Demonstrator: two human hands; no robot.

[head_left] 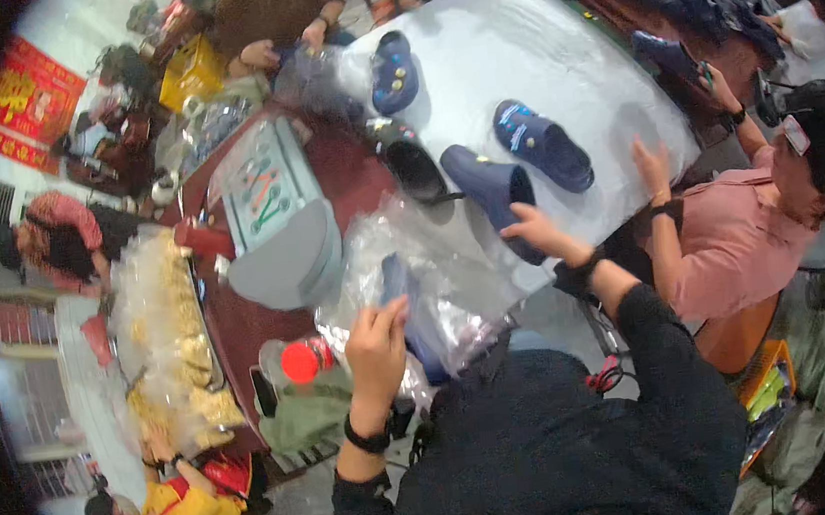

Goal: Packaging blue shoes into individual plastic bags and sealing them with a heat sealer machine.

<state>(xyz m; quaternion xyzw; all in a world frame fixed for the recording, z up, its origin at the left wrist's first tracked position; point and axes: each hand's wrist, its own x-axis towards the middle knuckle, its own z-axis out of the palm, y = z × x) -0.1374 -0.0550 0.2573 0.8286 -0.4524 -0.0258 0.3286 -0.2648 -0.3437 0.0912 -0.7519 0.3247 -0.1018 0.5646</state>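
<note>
Right hand at a dark navy, rounded clog (479, 175); left hand beside crumpled clear plastic (360, 238)

From here I see the clog lying on the white-covered worktop (562, 51), directly ahead of the right hand (549, 235). That hand is open, its fingers reaching over the heel end; whether they touch it, I can't tell. The left hand (379, 349) is well apart from that clog, thumb and fingers drawn together near the plastic. I can't tell if it pinches anything. A long blue item (397, 277) shows among the plastic, whether inside or under it is unclear.

Just right of the clog is a navy clog with light decorations (541, 143); to its left, a black clog (410, 165). A navy clog with yellow round charms (393, 73) lies farther off.

As for containers, a clear jar with a red lid (303, 361) stands near the left hand, its contents hard to make out. Beyond it, a grey plastic case (287, 263) shows orange and green shapes, loose or printed, I can't say. An orange plastic crate (778, 360) at far right holds yellow-green packets (767, 393).
</note>
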